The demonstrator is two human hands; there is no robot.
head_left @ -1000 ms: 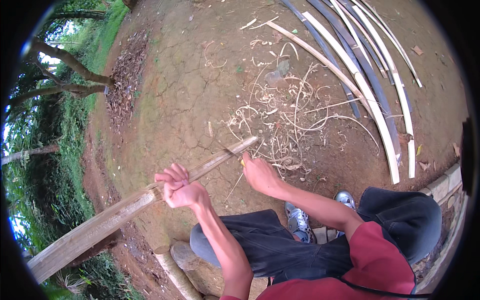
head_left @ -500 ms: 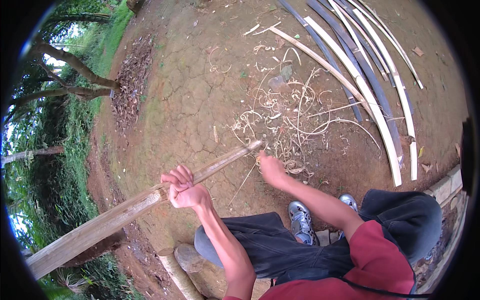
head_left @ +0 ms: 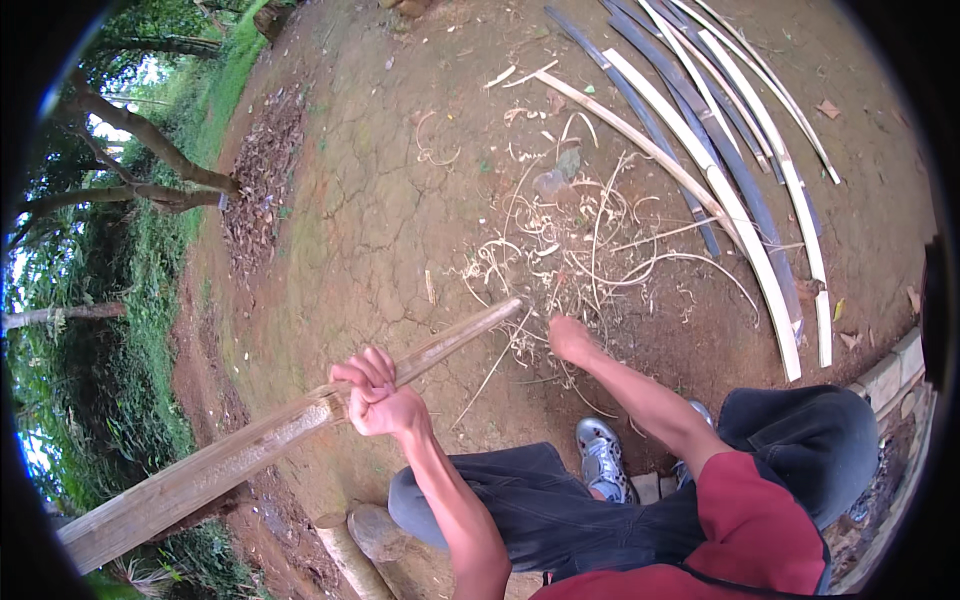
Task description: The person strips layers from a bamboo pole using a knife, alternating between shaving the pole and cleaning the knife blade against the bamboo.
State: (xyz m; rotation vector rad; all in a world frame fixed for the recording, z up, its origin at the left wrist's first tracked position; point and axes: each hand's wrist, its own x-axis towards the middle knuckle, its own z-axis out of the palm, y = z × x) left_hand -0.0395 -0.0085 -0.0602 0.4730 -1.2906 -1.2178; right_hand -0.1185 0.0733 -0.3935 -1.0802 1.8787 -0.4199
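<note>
A long split bamboo pole (head_left: 215,468) slants up from the lower left and narrows to a tip near the middle of the view. My left hand (head_left: 380,393) is wrapped round it just past a raised node, with the palm side turned up. To the right of the tip, my right hand (head_left: 572,340) is closed in a fist, apart from the pole. Whatever the fist holds is hidden or too small to name. Thin curled shavings (head_left: 545,245) lie on the ground beyond both hands.
Long pale and dark bamboo strips (head_left: 700,150) lie at the upper right. Below the pole are a short log (head_left: 350,560) and a rounded stone-like block (head_left: 378,533). Trees (head_left: 150,140) stand at the left; a brick edging (head_left: 890,375) runs along the right.
My right hand has moved right and slightly down, away from the pole's tip. My left hand keeps its hold, and the pole's tip sits slightly lower in view.
</note>
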